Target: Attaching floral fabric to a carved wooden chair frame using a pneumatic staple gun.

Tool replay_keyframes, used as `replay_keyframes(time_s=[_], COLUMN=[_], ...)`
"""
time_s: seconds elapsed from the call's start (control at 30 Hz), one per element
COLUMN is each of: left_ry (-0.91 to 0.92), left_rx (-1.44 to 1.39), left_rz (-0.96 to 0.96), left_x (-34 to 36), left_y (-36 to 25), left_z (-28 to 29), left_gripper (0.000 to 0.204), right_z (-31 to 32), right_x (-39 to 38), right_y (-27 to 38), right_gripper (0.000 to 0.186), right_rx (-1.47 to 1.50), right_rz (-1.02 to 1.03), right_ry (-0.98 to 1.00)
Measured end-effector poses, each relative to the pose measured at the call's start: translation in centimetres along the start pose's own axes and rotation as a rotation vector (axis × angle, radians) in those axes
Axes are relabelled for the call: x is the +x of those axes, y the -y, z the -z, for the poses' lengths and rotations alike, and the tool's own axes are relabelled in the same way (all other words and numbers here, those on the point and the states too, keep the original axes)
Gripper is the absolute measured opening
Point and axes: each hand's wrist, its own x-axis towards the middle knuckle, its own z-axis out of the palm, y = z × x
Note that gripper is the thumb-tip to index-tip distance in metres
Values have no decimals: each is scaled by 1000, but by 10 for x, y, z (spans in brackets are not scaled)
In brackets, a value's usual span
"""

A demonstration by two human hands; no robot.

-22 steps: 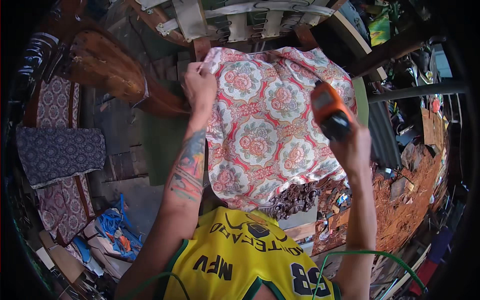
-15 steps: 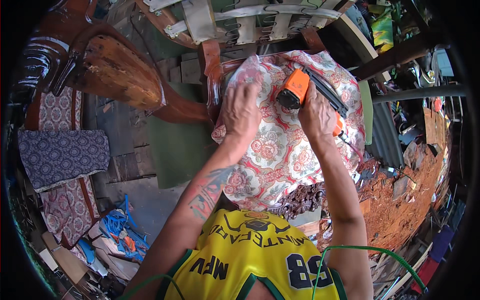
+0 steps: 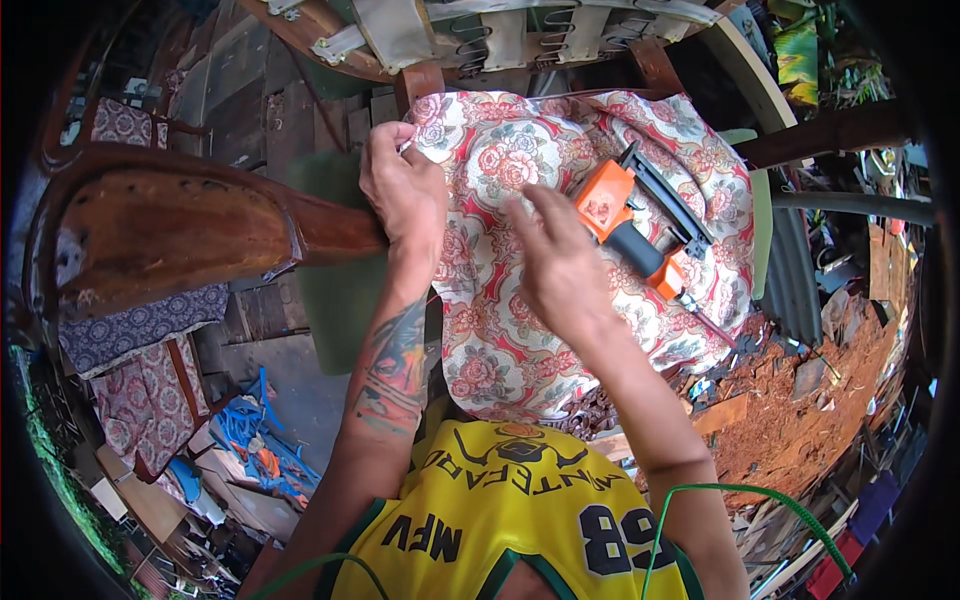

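Floral red-and-cream fabric (image 3: 490,340) is spread over a piece of wooden furniture beneath me. My left hand (image 3: 400,185) pinches the fabric's upper-left edge, its fingertips partly hidden. Slightly blurred, my right hand (image 3: 560,265) is over the middle of the cloth, fingers open and holding nothing. An orange-and-black nail gun or stapler (image 3: 650,250), with a hose fitting at its handle end, lies on the fabric just right of that hand.
Polished wooden furniture (image 3: 170,225) juts in from the left. A frame with webbing and springs (image 3: 560,35) spans the top. Upholstered pieces (image 3: 145,400) and blue scraps (image 3: 255,435) lie lower left. Wood debris and reddish dirt (image 3: 810,390) are at right, below dark bars (image 3: 820,140).
My right hand has put the orange tool down on the fabric, released it and moved left. My left hand has returned to the cloth's upper-left edge.
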Motion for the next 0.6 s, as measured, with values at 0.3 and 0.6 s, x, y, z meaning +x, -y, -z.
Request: replay_keyframes(time_s=[0.3, 0.6], left_ry=[211, 217], left_rx=[313, 328], left_rz=[311, 305], left_x=[18, 17], left_y=[-7, 1], left_z=[-7, -7], left_gripper=[47, 29], right_z=[-75, -84], right_x=[44, 72], right_y=[-12, -21], right_gripper=[58, 52], right_rx=[-82, -144], right_rz=[-43, 38], right_ry=[6, 9])
